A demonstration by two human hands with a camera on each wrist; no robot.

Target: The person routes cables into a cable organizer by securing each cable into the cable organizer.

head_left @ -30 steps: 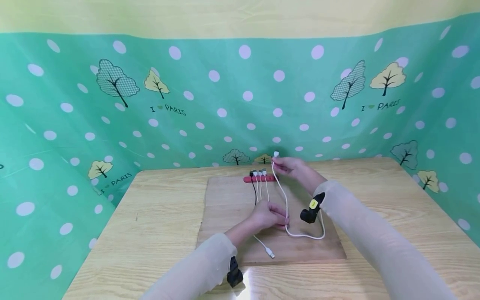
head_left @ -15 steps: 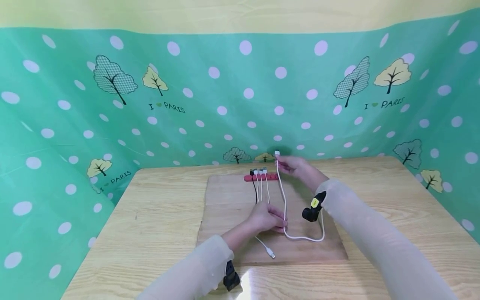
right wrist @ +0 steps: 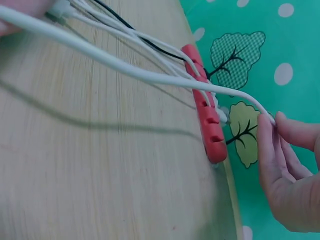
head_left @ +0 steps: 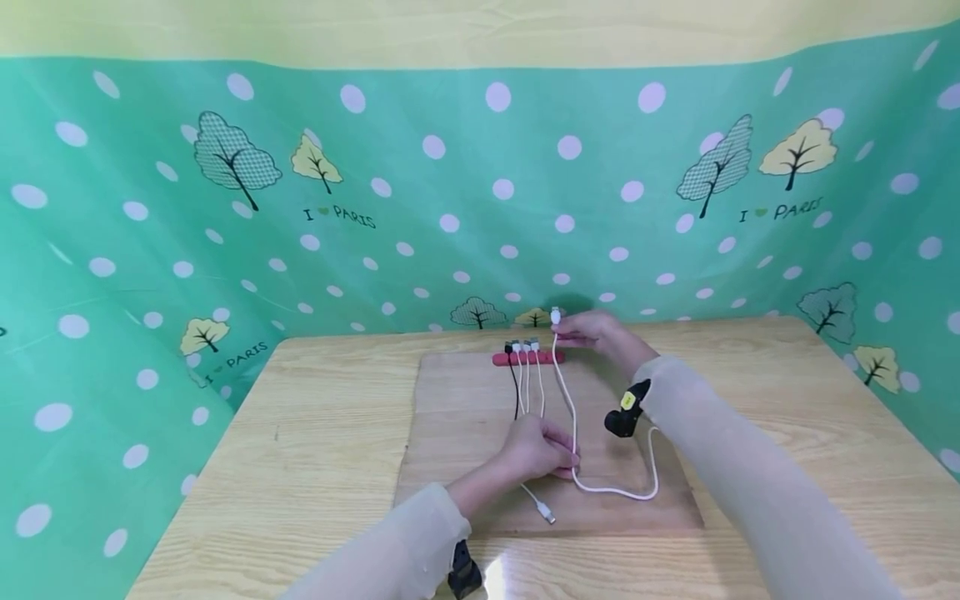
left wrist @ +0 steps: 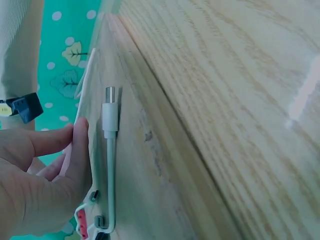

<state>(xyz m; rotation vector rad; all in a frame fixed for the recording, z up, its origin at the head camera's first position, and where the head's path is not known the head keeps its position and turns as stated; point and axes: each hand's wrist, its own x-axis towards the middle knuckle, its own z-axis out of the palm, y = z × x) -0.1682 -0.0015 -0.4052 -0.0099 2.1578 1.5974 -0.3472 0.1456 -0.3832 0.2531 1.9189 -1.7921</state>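
A thick white USB cable point(head_left: 568, 400) runs between both hands over a wooden board. My right hand point(head_left: 597, 329) pinches it just below its plug point(head_left: 555, 316), above the board's back edge. My left hand point(head_left: 534, 450) pinches the same cable lower down, over the middle of the board. Between them, a red cable organizer point(right wrist: 206, 100) with slots lies at the board's back edge. One black cable point(head_left: 516, 387) and several white ones sit in its left slots, while slots at its right end hold none. In the right wrist view, the held cable passes above the organizer.
The wooden board point(head_left: 450, 433) lies on a light wood table point(head_left: 330, 442). A loose white USB plug point(left wrist: 110, 117) rests on the board near its front edge, beside my left hand. A green dotted curtain point(head_left: 420, 200) hangs behind the table.
My right hand has come down slightly and turned the plug, so its metal end shows. My left hand has shifted a little toward me along with the cable.
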